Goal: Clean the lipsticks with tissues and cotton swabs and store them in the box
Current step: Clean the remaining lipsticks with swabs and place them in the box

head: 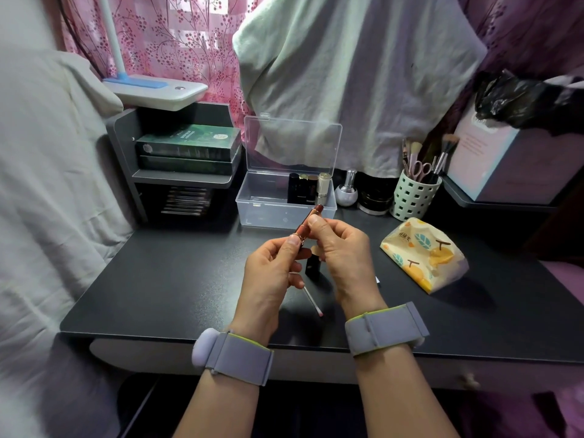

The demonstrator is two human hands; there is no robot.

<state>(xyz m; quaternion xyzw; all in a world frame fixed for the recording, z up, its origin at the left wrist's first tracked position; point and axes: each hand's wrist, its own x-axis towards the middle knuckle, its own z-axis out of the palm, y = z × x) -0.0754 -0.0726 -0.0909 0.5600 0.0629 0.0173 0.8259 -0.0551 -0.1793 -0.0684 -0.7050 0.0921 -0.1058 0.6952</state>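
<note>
Lipstick (pixel 309 223), a slim rose-gold tube, is being held up in the air above the table (pixel 158 279) by both hands, tilting so that its far end is pointing toward the box. The left hand (pixel 271 273) is pinching the near, lower end of the tube between thumb and fingers, and the right hand (pixel 343 257) is gripping the middle part, with the thumb lying on top. Both wrists are wearing grey straps.

Under the hands, one cotton swab (pixel 313 301) is lying on the table, and its near tip is looking pink. Beside it, one dark tube (pixel 313 267) is standing upright on the table, partly hidden behind the right hand. To the right, one tissue pack (pixel 423 254) with a leaf pattern is lying flat, well apart from the hands.

Farther back, the clear plastic box (pixel 252 200) is standing with its lid open and leaning backward. Four lipsticks (pixel 311 188) are standing upright in its right part, side by side. Right of the box, one small silver bottle (pixel 346 189) and one dark round jar (pixel 376 197) are standing, and then one pale green holder (pixel 414 197) is carrying brushes and a pair of scissors; I cannot tell the number of brushes.
</note>
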